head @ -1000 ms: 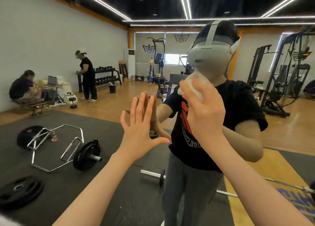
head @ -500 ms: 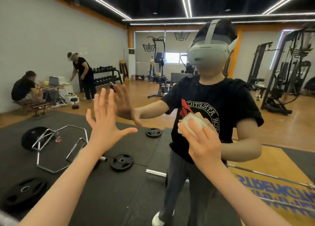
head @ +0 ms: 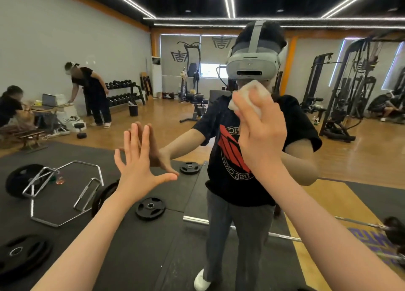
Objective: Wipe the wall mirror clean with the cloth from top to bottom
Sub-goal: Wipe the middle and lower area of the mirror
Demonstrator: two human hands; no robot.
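The wall mirror (head: pixel 65 38) fills the whole view and reflects a gym and me in a black shirt with a grey headset. My right hand (head: pixel 260 137) grips a bunched white cloth (head: pixel 252 93) and presses it against the glass at the height of my reflected chin. Fingers cover most of the cloth. My left hand (head: pixel 138 165) lies flat on the mirror with fingers spread, left of the cloth and lower, meeting its own reflection.
Seen in the reflection: weight plates (head: pixel 150 207) and a hex bar (head: pixel 63 194) on black mats, a barbell (head: pixel 285 237) behind my legs, a dumbbell rack (head: pixel 122 93), cable machines (head: pixel 350 93), and two people (head: pixel 92 93) at the left.
My right hand has carried the cloth up the glass from chest height to chin height. Before that it had gone down. My left hand has shifted right along the mirror, still flat.
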